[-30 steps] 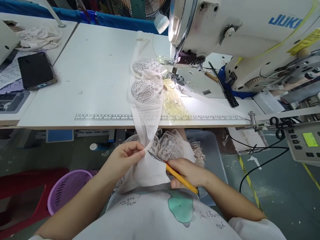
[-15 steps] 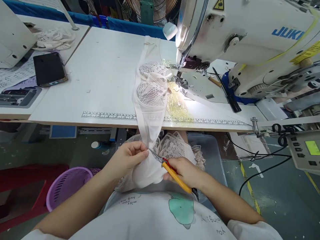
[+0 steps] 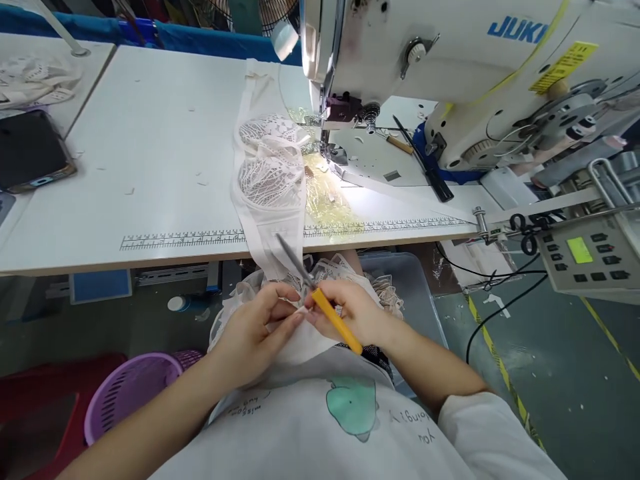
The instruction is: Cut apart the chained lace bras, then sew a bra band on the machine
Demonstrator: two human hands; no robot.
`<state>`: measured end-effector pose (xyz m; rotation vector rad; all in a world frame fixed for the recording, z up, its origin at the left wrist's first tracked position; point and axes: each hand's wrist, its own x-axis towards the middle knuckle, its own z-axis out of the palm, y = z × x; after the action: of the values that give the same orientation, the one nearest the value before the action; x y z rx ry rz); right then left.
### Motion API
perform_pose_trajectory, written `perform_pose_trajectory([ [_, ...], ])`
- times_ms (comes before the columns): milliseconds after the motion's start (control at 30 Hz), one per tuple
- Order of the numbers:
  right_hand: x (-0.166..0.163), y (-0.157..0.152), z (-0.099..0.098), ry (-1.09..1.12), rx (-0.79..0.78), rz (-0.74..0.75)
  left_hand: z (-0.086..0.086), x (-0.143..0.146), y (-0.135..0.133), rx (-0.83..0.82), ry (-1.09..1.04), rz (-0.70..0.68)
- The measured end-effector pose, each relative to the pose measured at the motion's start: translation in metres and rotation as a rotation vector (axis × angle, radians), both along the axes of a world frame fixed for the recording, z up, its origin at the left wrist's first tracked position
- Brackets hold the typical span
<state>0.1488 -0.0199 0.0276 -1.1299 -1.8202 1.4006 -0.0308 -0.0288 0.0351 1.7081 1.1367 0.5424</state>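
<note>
Pinching a narrow white strap end (image 3: 299, 311) between thumb and forefinger, the left hand (image 3: 260, 327) sits just below the near edge of the counter (image 3: 150, 167), its fingers (image 3: 287, 293) drawn nearly shut on the fabric with the other fingers curled loosely beneath. The right hand (image 3: 357, 313) meets it from the right, fingertips touching the same strap end, and is closed around a pair of yellow-handled snips (image 3: 320, 300); the yellow handle runs down to the near right past the palm, while the grey blades point up and to the far left, lying over the hanging fabric.

The strap belongs to a white lace garment (image 3: 270, 173) that lies on the counter just left of the needle of the sewing machine (image 3: 450, 73) and drapes over the near edge, across the printed ruler (image 3: 180, 238), down to the hands. More lace pieces (image 3: 345, 273) are bunched in a clear bin (image 3: 405, 287) behind the hands, under the counter.

Far to the left a black phone (image 3: 27, 150) rests on a neighbouring counter. A purple basket (image 3: 130, 393) stands on the floor at the near left. At the right a control panel (image 3: 585, 257) with a green screen hangs beside the machine
</note>
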Motion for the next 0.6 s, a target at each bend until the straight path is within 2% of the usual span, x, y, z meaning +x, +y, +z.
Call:
perform_pose_trajectory([
  [133, 0.0, 0.003, -0.004, -0.14, 0.206, -0.015, -0.004, -0.004, 0.004, 0.04, 0.082, -0.104],
  [267, 0.022, 0.002, -0.009, -0.263, 0.395, -0.106, -0.009, -0.024, 0.015, 0.175, 0.39, -0.233],
  [333, 0.036, 0.001, -0.012, -0.338, 0.419, -0.151, -0.011, -0.034, 0.021, 0.216, 0.502, -0.273],
  [433, 0.052, -0.002, -0.015, -0.409, 0.413, -0.221, -0.012, -0.042, 0.025, 0.224, 0.56, -0.259],
  [600, 0.046, -0.007, -0.014, -0.335, 0.406, -0.408, -0.01, -0.029, 0.023, 0.291, 0.549, -0.337],
])
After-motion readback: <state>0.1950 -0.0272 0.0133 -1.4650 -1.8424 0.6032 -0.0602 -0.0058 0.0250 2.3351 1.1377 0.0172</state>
